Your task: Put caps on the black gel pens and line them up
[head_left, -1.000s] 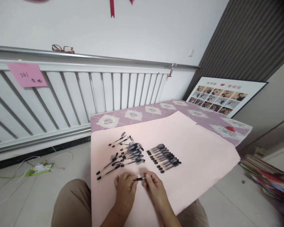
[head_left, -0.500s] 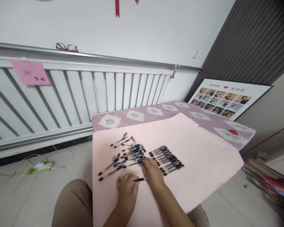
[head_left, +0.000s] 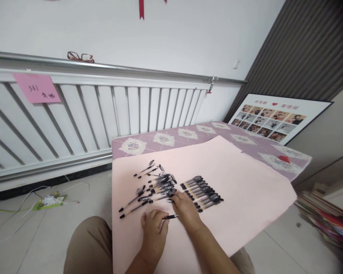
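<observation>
My left hand (head_left: 154,228) rests on the pink paper sheet (head_left: 246,190), closed around a black pen (head_left: 171,217) whose tip sticks out to the right. My right hand (head_left: 184,209) reaches forward to the near edge of a loose heap of black pens (head_left: 157,184), its fingertips pinched on a small pen part (head_left: 169,200) that I cannot make out. To the right of the heap lies a neat row of capped pens (head_left: 201,192). A few single pens (head_left: 131,203) lie scattered at the left.
The pink sheet covers a low table with a purple patterned cloth (head_left: 160,139). Behind stands a white radiator (head_left: 103,110) with a pink note (head_left: 37,88) and red glasses (head_left: 80,57). A photo board (head_left: 271,118) leans at right; stacked books (head_left: 326,213) and floor cables (head_left: 45,199) flank the table.
My right hand let go of the pen end held between both hands and moved forward to the pen heap. My left hand kept the pen and stayed put.
</observation>
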`<state>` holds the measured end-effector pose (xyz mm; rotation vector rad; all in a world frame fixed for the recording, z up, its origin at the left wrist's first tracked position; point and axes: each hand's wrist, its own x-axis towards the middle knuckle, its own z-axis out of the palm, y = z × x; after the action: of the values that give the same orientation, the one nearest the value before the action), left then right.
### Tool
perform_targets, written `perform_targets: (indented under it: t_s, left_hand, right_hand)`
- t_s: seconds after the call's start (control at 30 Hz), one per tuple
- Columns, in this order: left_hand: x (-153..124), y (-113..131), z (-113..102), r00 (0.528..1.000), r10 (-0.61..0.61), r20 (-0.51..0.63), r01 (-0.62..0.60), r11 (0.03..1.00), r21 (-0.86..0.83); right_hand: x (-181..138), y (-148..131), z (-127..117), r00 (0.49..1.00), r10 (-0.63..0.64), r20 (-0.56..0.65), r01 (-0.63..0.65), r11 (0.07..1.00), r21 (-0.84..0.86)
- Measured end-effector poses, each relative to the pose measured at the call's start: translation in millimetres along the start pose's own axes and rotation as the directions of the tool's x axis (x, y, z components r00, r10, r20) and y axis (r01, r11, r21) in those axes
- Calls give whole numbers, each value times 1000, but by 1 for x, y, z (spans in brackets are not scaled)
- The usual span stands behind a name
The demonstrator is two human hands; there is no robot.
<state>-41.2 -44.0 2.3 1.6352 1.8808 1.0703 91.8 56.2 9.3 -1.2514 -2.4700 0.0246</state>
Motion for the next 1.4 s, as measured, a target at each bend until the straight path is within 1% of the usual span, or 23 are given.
perform_targets:
  t_s: [0.17, 0.43, 0.6, 0.7, 0.83, 0.93, 1.03, 1.17, 1.3, 1.33, 1.37, 1.4]
  left_hand:
    - [0, 1, 1, 1000, 10, -24, -10, 1000, 26]
    - [0, 3, 0, 1000, -1, -3, 2, 999, 36]
    - [-1, 1, 2, 1000, -1, 4, 1, 999, 41]
    - [-1, -2, 4, 1000, 7, -8, -7, 999, 52]
    - [-1, -3, 5, 1000, 13, -17, -12, 998, 54]
    - [-1, -3, 5, 1000, 8, -2, -8, 999, 42]
    - [-1, -3, 5, 1000, 8, 5, -8, 999, 37]
    - [-1, -1, 5, 1000, 12, 4, -13, 999, 41]
    - [-2, 0, 4, 1000, 14, 10, -15, 999, 49]
    - [-2, 1, 4, 1000, 16, 11, -17, 999, 52]
    - [-2, 1, 4, 1000, 19, 11, -19, 998, 55]
    - [-2, 1, 4, 1000, 20, 11, -21, 998, 59]
  right_hand:
    - [-7, -2, -5, 999, -7, 40, 6, 999, 33]
    - [-22, -2, -2, 996, 77, 40, -81, 990, 117]
    - [-29, -1, 1, 991, 132, 7, -130, 960, 246]
    - [-29, 1, 1, 980, 196, -20, -175, 916, 361]
    - [-27, 7, -6, 939, 342, -24, -277, 798, 535]
    - [-28, 13, -18, 896, 443, 15, -346, 678, 649]
    - [-33, 16, -29, 862, 502, 72, -386, 557, 735]
    - [-44, 14, -38, 827, 540, 156, -424, 418, 804]
    - [-54, 7, -48, 795, 545, 266, -447, 230, 864]
    - [-56, 5, -52, 794, 535, 289, -454, 205, 867]
    - [-57, 2, -55, 796, 524, 304, -462, 202, 864]
    - [-58, 0, -58, 802, 511, 308, -468, 219, 856]
